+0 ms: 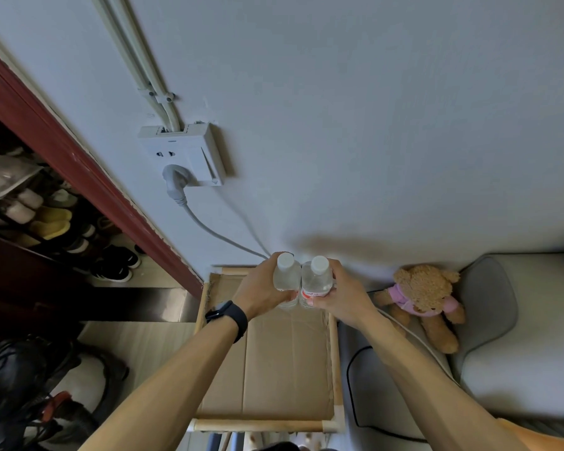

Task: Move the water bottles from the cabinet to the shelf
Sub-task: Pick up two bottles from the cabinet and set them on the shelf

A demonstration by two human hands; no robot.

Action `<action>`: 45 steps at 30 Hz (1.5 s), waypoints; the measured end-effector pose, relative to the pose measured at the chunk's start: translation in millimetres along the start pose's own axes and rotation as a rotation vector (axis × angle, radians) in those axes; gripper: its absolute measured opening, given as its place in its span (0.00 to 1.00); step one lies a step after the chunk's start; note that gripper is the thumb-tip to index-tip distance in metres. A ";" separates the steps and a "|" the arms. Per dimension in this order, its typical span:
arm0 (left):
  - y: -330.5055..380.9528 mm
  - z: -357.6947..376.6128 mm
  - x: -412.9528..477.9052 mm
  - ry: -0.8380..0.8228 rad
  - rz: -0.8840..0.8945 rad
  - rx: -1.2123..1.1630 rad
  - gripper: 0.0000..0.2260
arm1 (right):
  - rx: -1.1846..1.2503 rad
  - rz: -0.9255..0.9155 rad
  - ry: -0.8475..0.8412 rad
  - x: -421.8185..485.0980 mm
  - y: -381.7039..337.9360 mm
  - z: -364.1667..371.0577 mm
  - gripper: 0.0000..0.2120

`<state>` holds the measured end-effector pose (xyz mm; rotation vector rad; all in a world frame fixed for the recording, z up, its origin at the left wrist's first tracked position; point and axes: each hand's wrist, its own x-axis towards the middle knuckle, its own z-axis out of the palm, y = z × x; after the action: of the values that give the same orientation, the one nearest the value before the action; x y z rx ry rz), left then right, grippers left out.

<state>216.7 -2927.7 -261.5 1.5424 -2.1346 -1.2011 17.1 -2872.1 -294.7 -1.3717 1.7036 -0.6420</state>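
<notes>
Two clear water bottles with white caps stand upright side by side, touching, at the far end of the shelf's cardboard-covered top (284, 362). My left hand (261, 289), with a black watch on its wrist, grips the left bottle (285, 275). My right hand (339, 292) grips the right bottle (316, 279), which carries a red and white label. Both bottle bases are hidden behind my fingers, so I cannot tell whether they rest on the cardboard. The cabinet is not in view.
A white wall with a socket (184, 154) and a plugged grey cable (209, 227) rises behind the shelf. A teddy bear (424, 297) sits on a grey seat (508, 346) to the right. Shoes (111, 258) and bags (23, 385) lie on the left.
</notes>
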 end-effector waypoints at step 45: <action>-55.7 57.2 -16.3 0.022 -0.488 -0.331 0.37 | 0.032 0.224 -0.054 -21.2 19.1 24.3 0.32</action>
<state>225.7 -2892.1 -334.2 1.9545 -1.4799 -1.5761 28.7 -2844.0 -316.6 -1.1455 1.7646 -0.4986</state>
